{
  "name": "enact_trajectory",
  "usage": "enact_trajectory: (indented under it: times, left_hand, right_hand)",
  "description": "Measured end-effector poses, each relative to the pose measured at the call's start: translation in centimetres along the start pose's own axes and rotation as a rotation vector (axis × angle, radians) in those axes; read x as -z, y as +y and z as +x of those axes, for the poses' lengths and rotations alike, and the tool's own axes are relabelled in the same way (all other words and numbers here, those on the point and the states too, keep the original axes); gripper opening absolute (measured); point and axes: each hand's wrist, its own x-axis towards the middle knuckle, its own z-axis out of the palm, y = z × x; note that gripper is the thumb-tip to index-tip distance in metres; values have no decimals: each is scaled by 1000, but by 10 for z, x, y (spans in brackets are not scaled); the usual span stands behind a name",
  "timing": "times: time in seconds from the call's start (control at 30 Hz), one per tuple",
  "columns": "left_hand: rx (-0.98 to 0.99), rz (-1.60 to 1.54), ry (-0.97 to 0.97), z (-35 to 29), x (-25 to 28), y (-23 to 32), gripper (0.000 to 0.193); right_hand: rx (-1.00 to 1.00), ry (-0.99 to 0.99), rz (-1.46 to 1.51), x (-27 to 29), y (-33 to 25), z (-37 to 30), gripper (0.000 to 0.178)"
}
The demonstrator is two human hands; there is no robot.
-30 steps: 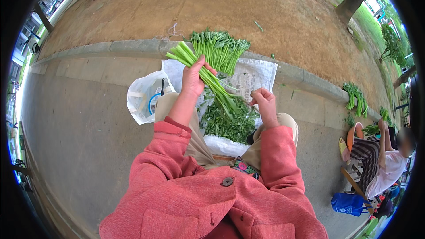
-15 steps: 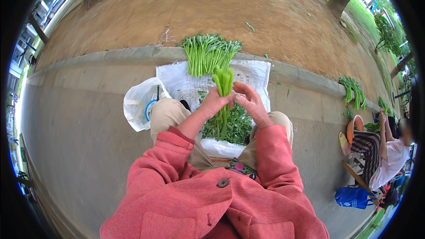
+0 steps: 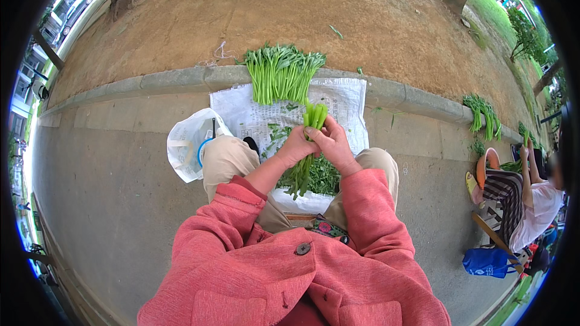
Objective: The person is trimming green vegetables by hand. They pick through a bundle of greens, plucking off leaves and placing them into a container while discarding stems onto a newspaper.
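Note:
A small bunch of leafy green stems [image 3: 315, 115] is upright between my hands, cut ends up and leaves hanging below. My left hand [image 3: 293, 148] wraps the bunch from the left. From the right, my right hand [image 3: 336, 145] closes on the same stems, its thumb pressed across the front; its fingers behind are partly hidden. Under the bunch, between my knees, loose green leaves [image 3: 325, 176] lie on a white woven sack [image 3: 341, 99]. A neat row of longer leafy stems [image 3: 279, 78] rests at the sack's far edge, against the kerb.
A white plastic bag [image 3: 186, 145] with something blue-rimmed in it stands by my left knee. Beyond the kerb [image 3: 169, 80] lies bare brown soil with trees. At far right, a seated person [image 3: 541, 208] handles greens beside an orange basin [image 3: 487, 166] and a blue bag [image 3: 488, 262].
The bunch has come slightly lower and to the right. My right hand, earlier with fingers lifted at the stems' side, now grips the stems with its thumb across them.

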Motion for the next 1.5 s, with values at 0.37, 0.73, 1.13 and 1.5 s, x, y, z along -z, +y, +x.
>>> enact_trajectory:
  times: [0.37,0.73,1.13,1.5]
  left_hand:
    - [-26,330,200,5,10,7,30]
    - [-342,922,292,13,23,-1,30]
    - [-156,1031,93,12,25,-2,28]
    - [-67,885,-33,9,22,-6,25]
  right_hand:
    - [341,278,-247,15,-23,-4,43]
    - [499,3,-1238,24,-79,-22,18]
    - [456,-256,-1727,35,-69,-23,6]
    - [519,160,-1367,38,-58,-13,5]
